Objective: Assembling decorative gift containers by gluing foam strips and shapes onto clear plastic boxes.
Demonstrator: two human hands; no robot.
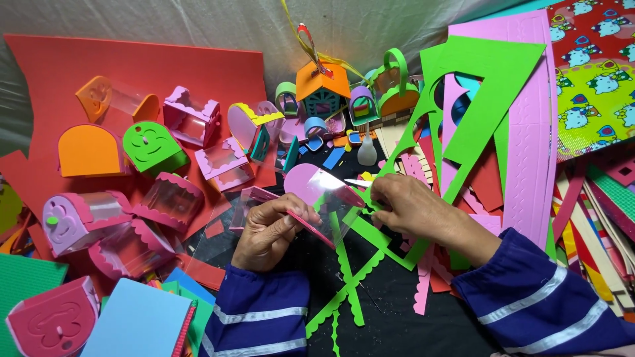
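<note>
Head view: left hand [268,231] pinches pink-edged clear plastic box piece [324,198]; right hand [410,205] grips its far edge, green scalloped strip [347,271] beneath.

Handmade gift boxes [173,201] of coloured foam with clear plastic windows crowd the red sheet at left: orange [89,151], green [153,147], pink and lilac, arched or scalloped. A house-shaped orange-roofed box [322,89] stands at centre back beside small handled baskets [395,86]. A small clear bottle [367,152], possibly glue, stands below them. No signs or screens appear.
</note>
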